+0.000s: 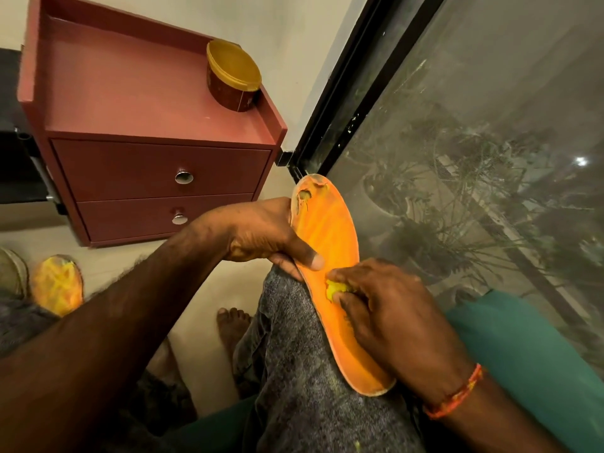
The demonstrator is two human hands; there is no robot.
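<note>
insole work beside a window: at far left a second insole [57, 284] lies on the floor, its face streaked with yellow, apparently already treated. behind it stands a maroon two-drawer cabinet [130, 93] with a lidded yellow tub [233, 80] on top. at centre the left hand [261, 230] grips the orange insole [330, 230] by its edge, thumb pressed on the upper face and fingers curled beneath, propping it against the person's jeans-clad knee [294, 354]. the toe end, pointing up toward the window frame, shows a torn, peeled patch. just right of the thumb, the right hand [392, 315], with a red thread band [454, 393] at its wrist, pinches a small yellow-green wad [336, 289] against the insole's middle. yellow shows only around that wad and the rest of the face is plain orange, so this piece looks barely begun, with heel and toe left to cover. at right, a meshed window [457, 125] looks out on dark plants.
</note>
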